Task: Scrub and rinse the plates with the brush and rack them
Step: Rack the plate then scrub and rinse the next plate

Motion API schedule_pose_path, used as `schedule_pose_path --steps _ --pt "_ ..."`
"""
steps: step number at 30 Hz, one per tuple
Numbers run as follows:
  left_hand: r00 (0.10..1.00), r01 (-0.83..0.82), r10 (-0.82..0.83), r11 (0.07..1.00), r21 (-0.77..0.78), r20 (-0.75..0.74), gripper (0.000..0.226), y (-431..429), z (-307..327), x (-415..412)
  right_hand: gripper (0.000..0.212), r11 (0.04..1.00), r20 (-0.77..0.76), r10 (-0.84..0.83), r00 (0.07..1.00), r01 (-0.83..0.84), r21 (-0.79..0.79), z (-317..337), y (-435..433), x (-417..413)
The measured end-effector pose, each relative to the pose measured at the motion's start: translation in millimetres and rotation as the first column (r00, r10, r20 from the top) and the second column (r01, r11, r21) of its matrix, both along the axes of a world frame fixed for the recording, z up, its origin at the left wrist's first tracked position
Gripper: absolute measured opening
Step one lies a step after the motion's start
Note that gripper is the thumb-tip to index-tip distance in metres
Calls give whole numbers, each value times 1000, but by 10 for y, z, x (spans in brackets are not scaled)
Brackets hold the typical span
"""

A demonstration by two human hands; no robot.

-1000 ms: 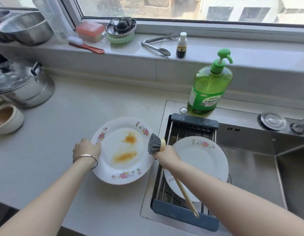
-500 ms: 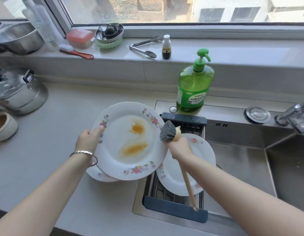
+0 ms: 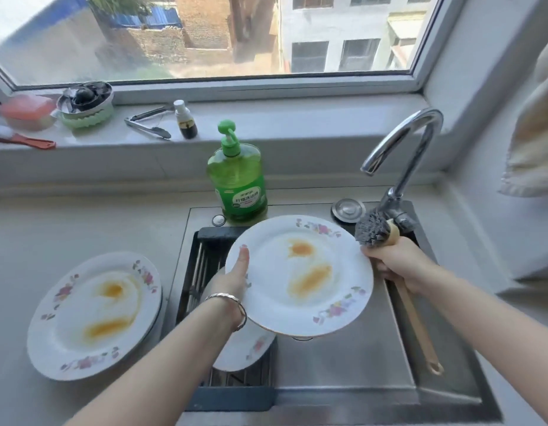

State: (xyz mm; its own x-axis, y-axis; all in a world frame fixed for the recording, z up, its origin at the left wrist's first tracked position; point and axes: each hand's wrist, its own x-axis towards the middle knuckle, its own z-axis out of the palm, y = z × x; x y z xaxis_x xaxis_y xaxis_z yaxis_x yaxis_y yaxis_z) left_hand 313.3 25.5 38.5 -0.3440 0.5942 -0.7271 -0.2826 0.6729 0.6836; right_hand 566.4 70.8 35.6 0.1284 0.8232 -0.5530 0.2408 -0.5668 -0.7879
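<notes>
The left hand (image 3: 232, 279) reaches in from the lower left, forearm angled up to the right, thumb laid flat on the face of the stained floral plate (image 3: 300, 275) and fingers hidden under its rim, clamped on it. The plate is held over the sink (image 3: 343, 358), tilted slightly toward the camera, in front of the green dish soap bottle (image 3: 237, 176). The right hand (image 3: 395, 262), to the right of the sink's middle, is closed around the neck of the wooden dish brush (image 3: 377, 230), bristles up beside the plate's right rim and below the faucet (image 3: 402, 149) (handle trailing down along the forearm). Another stained plate (image 3: 94, 315) lies on the tabletop (image 3: 91, 222) left of the sink; a clean plate (image 3: 242, 348) rests in the sink's drying rack (image 3: 232, 395).
</notes>
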Motion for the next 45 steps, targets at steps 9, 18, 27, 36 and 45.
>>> schedule_pose_path --steps 9,18,27,36,45 --pt "997 -60 64 993 102 -37 46 278 -69 672 27 929 121 -370 921 368 41 -173 467 745" --pt "985 -32 48 995 100 -169 53 537 -48 702 27 900 287 -429 856 433 52 -508 868 600" --pt "970 -14 32 997 76 -240 57 617 -109 724 22 902 272 -420 866 432 17 -678 818 771" --pt "970 -11 26 998 64 -243 51 558 -58 744 51 980 394 -197 898 196 44 -432 705 731" --pt "915 52 5 990 128 -403 55 515 -26 817 50 681 734 308 606 -679 274 51 121 -99"
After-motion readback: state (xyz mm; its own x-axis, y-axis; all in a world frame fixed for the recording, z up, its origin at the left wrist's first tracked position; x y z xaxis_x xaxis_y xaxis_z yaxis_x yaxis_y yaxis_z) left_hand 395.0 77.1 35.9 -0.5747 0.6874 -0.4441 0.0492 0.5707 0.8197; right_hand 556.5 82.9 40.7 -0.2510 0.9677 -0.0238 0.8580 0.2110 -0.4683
